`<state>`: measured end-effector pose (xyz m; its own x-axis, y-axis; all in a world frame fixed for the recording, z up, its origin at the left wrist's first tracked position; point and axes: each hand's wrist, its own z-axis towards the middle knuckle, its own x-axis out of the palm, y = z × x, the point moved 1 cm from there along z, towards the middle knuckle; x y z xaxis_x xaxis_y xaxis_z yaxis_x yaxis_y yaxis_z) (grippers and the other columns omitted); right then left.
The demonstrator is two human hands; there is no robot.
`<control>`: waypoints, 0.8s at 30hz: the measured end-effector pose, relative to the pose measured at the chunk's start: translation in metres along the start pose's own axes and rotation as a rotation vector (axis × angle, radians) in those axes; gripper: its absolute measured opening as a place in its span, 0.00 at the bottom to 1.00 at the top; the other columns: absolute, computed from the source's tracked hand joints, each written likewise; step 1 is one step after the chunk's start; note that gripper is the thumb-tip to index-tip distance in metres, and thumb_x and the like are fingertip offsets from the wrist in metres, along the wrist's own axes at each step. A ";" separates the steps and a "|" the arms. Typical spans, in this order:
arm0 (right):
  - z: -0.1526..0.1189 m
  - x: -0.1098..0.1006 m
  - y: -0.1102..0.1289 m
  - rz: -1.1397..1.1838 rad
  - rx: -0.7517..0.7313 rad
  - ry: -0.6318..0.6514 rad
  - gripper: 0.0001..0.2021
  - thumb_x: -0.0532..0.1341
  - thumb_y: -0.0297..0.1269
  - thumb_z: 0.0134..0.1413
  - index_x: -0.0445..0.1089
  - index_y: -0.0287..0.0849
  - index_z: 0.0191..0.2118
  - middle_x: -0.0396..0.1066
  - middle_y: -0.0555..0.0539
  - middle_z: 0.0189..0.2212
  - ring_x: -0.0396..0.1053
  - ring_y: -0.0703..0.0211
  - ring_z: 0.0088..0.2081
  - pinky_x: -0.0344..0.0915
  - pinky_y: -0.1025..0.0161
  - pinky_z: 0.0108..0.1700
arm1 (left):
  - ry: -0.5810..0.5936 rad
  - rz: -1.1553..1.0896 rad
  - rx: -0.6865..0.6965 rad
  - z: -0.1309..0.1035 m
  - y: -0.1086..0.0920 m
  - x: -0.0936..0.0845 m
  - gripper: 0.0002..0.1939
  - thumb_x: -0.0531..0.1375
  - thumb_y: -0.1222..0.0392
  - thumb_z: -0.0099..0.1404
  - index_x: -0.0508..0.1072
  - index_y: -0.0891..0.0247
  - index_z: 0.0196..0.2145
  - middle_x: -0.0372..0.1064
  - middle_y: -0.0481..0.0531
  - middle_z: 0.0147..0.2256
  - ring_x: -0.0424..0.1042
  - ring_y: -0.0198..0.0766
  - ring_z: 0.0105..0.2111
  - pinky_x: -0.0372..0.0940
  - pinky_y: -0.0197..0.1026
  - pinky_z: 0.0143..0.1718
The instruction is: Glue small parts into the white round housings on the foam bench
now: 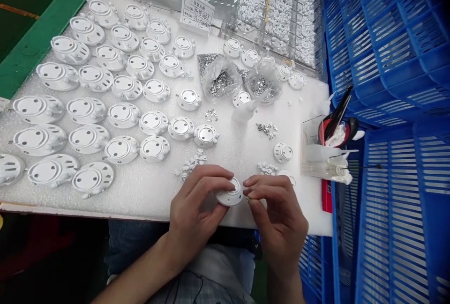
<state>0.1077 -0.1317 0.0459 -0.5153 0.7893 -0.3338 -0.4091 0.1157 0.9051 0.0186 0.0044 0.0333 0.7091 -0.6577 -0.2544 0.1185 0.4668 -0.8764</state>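
Observation:
Near the front edge of the white foam-topped table (140, 201), my left hand (200, 201) grips a round white plastic part (229, 197) between thumb and fingers. Just right of that part is my right hand (276, 210), its thumb and fingertips pinched together on something too small to make out. A small gap separates the right fingertips from the white part. Small white pieces (191, 163) lie in a pile behind my left hand, and another white pile (267, 168) sits behind my right hand.
Rows of similar round parts (87, 137) cover the table's left. Bags of metal bits (221, 81) and a squeeze bottle (244, 111) stand mid-table. A clear holder (307, 154) with scissors (337, 128) is at right, beside blue crates (393, 201). Divided trays (277, 13) line the back.

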 end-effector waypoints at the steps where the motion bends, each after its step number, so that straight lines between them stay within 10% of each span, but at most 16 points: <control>1: -0.001 0.000 0.000 -0.009 -0.004 0.006 0.07 0.64 0.27 0.64 0.75 0.48 0.43 0.74 0.48 0.39 0.77 0.55 0.46 0.76 0.55 0.49 | 0.003 0.012 0.008 0.000 0.000 -0.001 0.11 0.65 0.73 0.67 0.75 0.57 0.40 0.79 0.51 0.39 0.79 0.40 0.40 0.75 0.40 0.43; 24: 0.003 0.006 0.015 -0.252 -0.140 0.104 0.09 0.62 0.23 0.64 0.72 0.46 0.43 0.74 0.50 0.40 0.77 0.60 0.46 0.77 0.62 0.49 | -0.046 0.128 0.139 -0.008 0.003 0.002 0.15 0.63 0.79 0.65 0.77 0.59 0.40 0.72 0.50 0.38 0.73 0.41 0.44 0.73 0.42 0.47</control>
<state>0.1006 -0.1231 0.0582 -0.4556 0.6796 -0.5750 -0.6302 0.2099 0.7475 0.0147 -0.0003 0.0269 0.7553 -0.5612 -0.3384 0.1175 0.6239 -0.7726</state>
